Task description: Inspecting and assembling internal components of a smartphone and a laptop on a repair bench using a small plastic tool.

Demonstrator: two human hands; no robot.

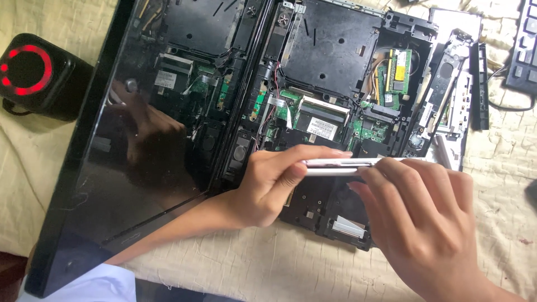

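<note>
At the far left edge of the cloth-covered tabletop sits a small black speaker with a glowing red ring on its face. Just right of it, a glossy black laptop screen lies folded back flat, mirroring the circuit boards and the hand beside it. Joined to the screen along the hinge is the opened laptop base, its cover off, with green circuit boards, a memory module, red and black wires and black metal bays exposed.

Over the near edge of that base, the left hand pinches the left end of a thin flat silver panel between thumb and forefinger. The panel lies level, edge-on to the camera, just above the base. The right hand grips the panel's right end, fingers curled over it from above, so both hands hold the same piece.

Right of the base, near the far right corner, lies a detached black and silver plastic trim piece with a slim black strip beside it. At the right edge, part of a black keyboard shows, a cable trailing from it.
</note>
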